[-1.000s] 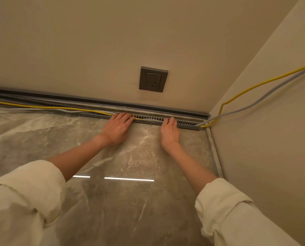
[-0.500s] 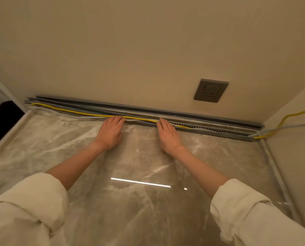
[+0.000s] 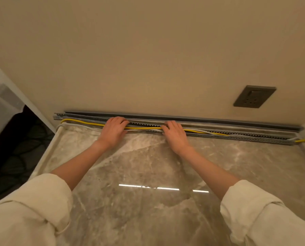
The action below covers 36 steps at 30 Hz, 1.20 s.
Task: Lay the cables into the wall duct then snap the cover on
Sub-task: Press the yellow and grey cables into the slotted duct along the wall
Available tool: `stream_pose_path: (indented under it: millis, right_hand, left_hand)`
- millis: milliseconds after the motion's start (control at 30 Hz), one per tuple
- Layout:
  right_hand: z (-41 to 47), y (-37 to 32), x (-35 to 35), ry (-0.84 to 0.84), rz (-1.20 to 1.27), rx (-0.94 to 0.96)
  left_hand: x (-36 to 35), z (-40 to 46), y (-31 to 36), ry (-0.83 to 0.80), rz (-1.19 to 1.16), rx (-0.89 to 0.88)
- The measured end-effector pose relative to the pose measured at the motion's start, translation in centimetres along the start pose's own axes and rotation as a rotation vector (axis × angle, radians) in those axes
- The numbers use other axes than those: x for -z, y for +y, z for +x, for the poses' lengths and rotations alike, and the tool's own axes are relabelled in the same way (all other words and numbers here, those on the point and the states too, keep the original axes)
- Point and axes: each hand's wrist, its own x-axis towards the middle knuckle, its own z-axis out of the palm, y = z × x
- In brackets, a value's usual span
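Note:
A grey slotted duct (image 3: 245, 137) runs along the foot of the wall at the back of a marble top. A yellow cable (image 3: 143, 128) and a pale grey cable (image 3: 197, 130) lie along it, partly over its front edge. My left hand (image 3: 112, 131) and my right hand (image 3: 174, 134) rest palm down on the duct and the cables, fingers pressed on them. A long dark grey cover strip (image 3: 201, 119) lies against the wall behind the duct.
A grey wall socket (image 3: 254, 96) sits on the wall to the right. The marble top (image 3: 148, 166) has a raised rim (image 3: 47, 151) on the left, with a dark cushion (image 3: 10, 157) below it. A side wall closes the right corner.
Both hands have slid left along the duct, from near the right corner to its middle and left part. The view has followed them leftwards.

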Motion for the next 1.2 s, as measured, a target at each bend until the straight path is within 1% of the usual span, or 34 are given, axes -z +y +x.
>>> stream_pose_path:
  millis: [267,367,467,533,600,733,833,933,1000,1133,1200]
  right_hand:
    - [1.5,-1.9,-0.7,0.077,0.05,0.01]
    - [1.6,-1.8,-0.7,0.129,0.076,0.012]
    - [1.6,-1.6,-0.7,0.166,0.076,0.017]
    - [1.8,-1.6,-0.5,0.178,0.079,0.001]
    - [2.2,-1.7,-0.4,0.175,0.084,-0.006]
    - [2.6,-1.9,-0.5,0.153,0.1,-0.043]
    - [2.3,-2.1,-0.9,0.176,0.218,-0.126]
    - [2.2,-2.2,-1.8,0.113,0.336,-0.227]
    - [2.2,-2.3,-2.0,0.117,0.353,-0.227]
    - [2.6,-2.4,-2.2,0.102,0.269,-0.19]
    - [3.0,-2.5,-1.9,0.135,0.378,-0.272]
  left_hand:
    - [-0.9,0.1,-3.5,-0.028,-0.011,-0.085]
    - [-1.3,0.1,-4.1,0.014,-0.011,-0.154]
    - [-1.0,0.4,-4.1,0.1,-0.042,-0.23]
    - [-0.5,0.8,-4.3,0.119,-0.11,-0.196]
    - [-0.1,1.5,-4.6,0.099,-0.164,-0.151]
    - [0.1,2.6,-4.8,0.052,-0.19,-0.115]
    - [-0.3,2.6,-4.6,0.095,-0.257,-0.051]
    - [-0.8,2.3,-4.8,0.146,-0.338,0.02]
    - [-0.9,2.2,-4.9,0.152,-0.381,0.024]
    - [-0.8,1.9,-4.7,0.115,-0.357,-0.028]
    - [-0.8,1.9,-4.8,0.114,-0.344,-0.041]
